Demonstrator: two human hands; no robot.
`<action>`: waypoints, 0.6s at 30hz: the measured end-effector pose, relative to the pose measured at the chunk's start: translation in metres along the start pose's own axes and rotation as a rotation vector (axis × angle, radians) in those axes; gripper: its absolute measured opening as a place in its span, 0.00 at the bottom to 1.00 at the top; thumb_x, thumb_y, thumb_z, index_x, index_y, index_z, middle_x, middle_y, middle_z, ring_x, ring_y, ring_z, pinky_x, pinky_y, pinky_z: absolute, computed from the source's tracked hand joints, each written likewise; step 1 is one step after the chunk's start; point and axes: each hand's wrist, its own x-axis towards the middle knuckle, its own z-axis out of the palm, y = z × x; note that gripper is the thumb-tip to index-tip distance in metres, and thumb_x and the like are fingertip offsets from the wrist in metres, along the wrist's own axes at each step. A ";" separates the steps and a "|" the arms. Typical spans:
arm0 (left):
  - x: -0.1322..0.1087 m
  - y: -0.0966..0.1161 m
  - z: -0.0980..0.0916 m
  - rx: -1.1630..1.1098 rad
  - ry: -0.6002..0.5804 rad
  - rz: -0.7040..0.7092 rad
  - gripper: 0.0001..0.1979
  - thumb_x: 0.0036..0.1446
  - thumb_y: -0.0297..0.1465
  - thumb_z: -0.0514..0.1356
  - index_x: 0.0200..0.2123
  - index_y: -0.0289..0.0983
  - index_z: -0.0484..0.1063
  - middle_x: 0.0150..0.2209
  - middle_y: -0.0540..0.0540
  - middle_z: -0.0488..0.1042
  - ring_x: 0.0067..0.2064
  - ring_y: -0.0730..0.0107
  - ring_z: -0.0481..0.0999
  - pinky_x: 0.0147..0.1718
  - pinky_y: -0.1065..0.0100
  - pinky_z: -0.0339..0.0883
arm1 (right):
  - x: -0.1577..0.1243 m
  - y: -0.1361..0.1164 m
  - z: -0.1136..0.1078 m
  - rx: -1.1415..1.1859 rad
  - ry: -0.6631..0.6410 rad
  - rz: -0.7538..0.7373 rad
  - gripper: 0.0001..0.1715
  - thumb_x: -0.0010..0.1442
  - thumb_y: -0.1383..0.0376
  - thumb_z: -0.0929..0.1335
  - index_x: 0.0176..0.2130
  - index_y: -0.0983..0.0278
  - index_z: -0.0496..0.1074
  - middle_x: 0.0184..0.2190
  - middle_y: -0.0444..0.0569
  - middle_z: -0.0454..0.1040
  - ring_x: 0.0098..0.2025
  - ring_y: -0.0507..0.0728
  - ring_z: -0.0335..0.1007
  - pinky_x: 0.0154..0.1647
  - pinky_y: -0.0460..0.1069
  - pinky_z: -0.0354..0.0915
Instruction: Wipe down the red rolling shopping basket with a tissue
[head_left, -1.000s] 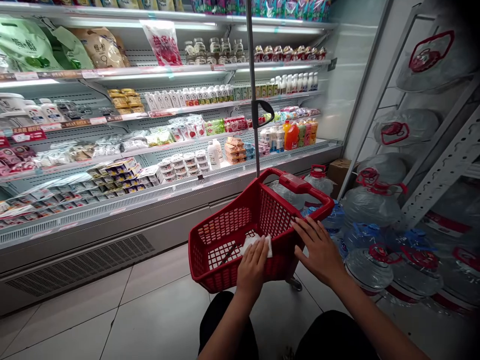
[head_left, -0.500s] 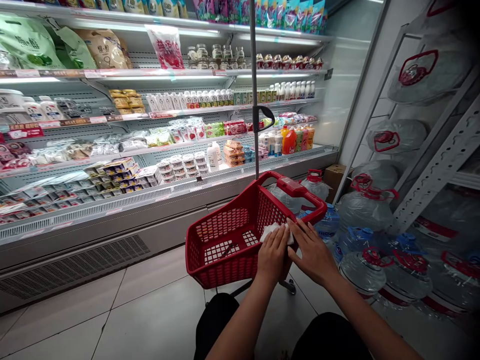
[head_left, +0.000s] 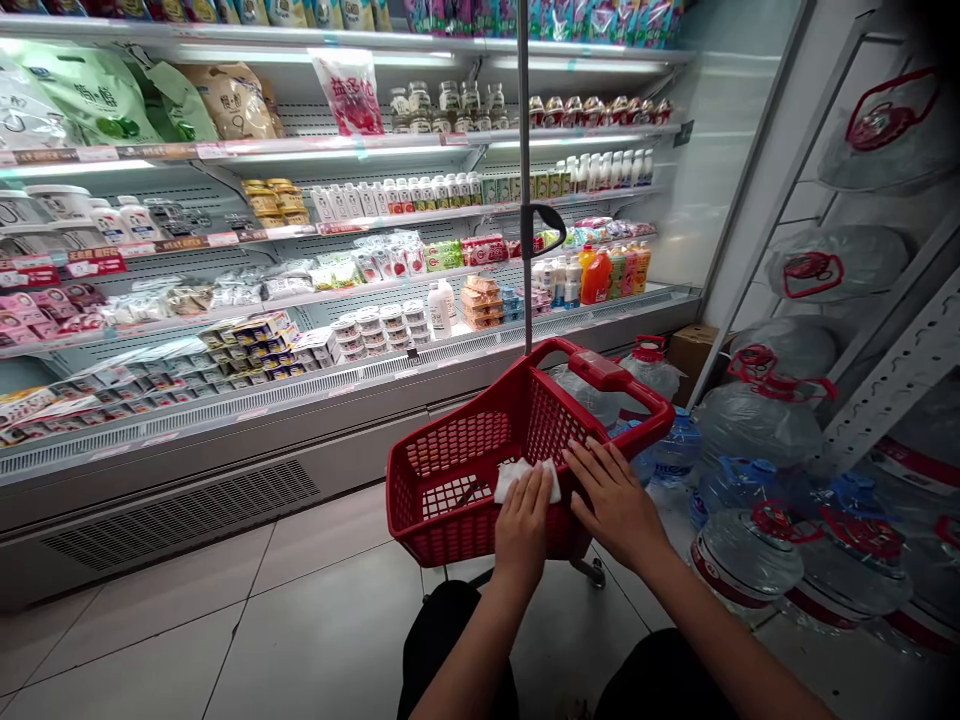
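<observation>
White cloth (head_left: 507, 478) slid leftward beneath left grip (head_left: 523, 522).

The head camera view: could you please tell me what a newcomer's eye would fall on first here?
Most likely the bright red shopping cart in the middle, with a white cloth or tissue on its near edge. Behind it, the lit fridge shelves stretch across the left and centre. Big clear bottles with red tops crowd the right side.
</observation>
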 end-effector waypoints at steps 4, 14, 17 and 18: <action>0.033 0.026 0.017 -0.032 0.006 -0.028 0.30 0.68 0.21 0.50 0.72 0.31 0.57 0.71 0.40 0.61 0.71 0.64 0.62 0.69 0.59 0.61 | -0.003 0.001 0.004 -0.008 0.003 0.012 0.47 0.66 0.64 0.62 0.77 0.64 0.41 0.74 0.51 0.55 0.76 0.64 0.47 0.75 0.64 0.49; -0.045 -0.029 -0.023 0.027 -0.038 -0.037 0.39 0.61 0.14 0.46 0.75 0.35 0.49 0.72 0.42 0.60 0.72 0.64 0.60 0.69 0.56 0.61 | -0.020 0.000 0.001 0.008 -0.029 0.073 0.50 0.66 0.64 0.63 0.77 0.63 0.35 0.77 0.52 0.47 0.77 0.67 0.43 0.75 0.65 0.49; -0.046 -0.031 -0.022 0.034 -0.052 -0.088 0.38 0.62 0.14 0.47 0.75 0.34 0.49 0.71 0.41 0.61 0.72 0.63 0.60 0.69 0.55 0.62 | -0.022 -0.006 0.003 0.008 -0.036 0.086 0.51 0.65 0.64 0.63 0.77 0.64 0.34 0.77 0.52 0.45 0.77 0.68 0.41 0.75 0.65 0.50; -0.039 -0.026 -0.018 0.026 -0.052 -0.100 0.38 0.62 0.15 0.48 0.74 0.33 0.49 0.71 0.40 0.62 0.72 0.63 0.61 0.69 0.55 0.62 | -0.021 -0.007 0.004 0.009 -0.035 0.088 0.51 0.65 0.64 0.63 0.77 0.64 0.34 0.77 0.52 0.45 0.77 0.68 0.40 0.75 0.66 0.50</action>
